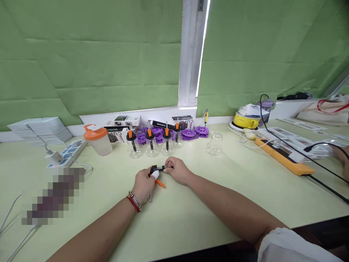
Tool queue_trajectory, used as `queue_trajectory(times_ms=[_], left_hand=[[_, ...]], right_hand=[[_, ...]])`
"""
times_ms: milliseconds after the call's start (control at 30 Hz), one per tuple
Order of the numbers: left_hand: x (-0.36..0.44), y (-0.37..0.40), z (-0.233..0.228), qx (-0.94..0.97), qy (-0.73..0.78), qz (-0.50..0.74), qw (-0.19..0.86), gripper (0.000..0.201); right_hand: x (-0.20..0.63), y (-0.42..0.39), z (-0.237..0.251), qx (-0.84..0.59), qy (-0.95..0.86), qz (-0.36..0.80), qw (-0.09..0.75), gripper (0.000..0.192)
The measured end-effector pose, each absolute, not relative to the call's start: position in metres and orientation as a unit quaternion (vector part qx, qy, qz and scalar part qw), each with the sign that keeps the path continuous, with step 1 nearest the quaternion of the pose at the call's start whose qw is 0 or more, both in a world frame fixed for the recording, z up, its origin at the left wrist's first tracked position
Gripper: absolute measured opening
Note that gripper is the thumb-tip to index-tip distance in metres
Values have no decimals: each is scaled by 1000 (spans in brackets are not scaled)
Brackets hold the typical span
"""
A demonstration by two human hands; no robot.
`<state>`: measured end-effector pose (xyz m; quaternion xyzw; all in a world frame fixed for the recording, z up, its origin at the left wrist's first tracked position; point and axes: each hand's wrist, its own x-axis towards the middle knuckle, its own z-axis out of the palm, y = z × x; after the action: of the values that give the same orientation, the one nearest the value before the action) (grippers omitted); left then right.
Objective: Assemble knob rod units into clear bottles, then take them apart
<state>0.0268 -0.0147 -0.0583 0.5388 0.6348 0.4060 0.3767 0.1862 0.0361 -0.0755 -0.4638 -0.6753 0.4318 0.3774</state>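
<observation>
My left hand [143,186] is closed around a black-and-orange bottle top [156,169], with something white at its thumb tip. An orange strip [160,183] sticks out below the fingers, and a thin grey rod [151,197] shows under the hand. With bent fingers, my right hand [176,170] pinches the dark far end of the same bottle top; the fingertips partly hide it. Just beyond both hands stand several clear glass bottles [152,150] with similar black-and-orange tops. To their right is a glass bottle [215,144] with no top.
Purple plastic wheel-shaped parts [188,134] and printed boxes [127,120] lie behind the bottles. An orange-lidded shaker [98,140] and a white power strip [71,153] are at left. At right are a yellow pot [246,120], an orange power strip [283,157], cables and another person's hand [342,160].
</observation>
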Motion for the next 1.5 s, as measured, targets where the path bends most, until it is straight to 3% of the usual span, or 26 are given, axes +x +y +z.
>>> queue_trajectory(times_ms=[933, 1300, 1433, 1500], left_hand=[[27, -16, -57, 545, 631, 414, 364, 27], [22, -17, -58, 598, 643, 396, 269, 18], [23, -20, -51, 620, 630, 408, 226, 16], [25, -22, -49, 632, 627, 405, 207, 17]], right_hand=[[187, 33, -71, -465, -640, 467, 394, 19], [186, 32, -64, -456, -622, 513, 378, 17], [181, 27, -55, -474, -548, 575, 379, 4], [180, 26, -52, -478, -534, 590, 372, 11]])
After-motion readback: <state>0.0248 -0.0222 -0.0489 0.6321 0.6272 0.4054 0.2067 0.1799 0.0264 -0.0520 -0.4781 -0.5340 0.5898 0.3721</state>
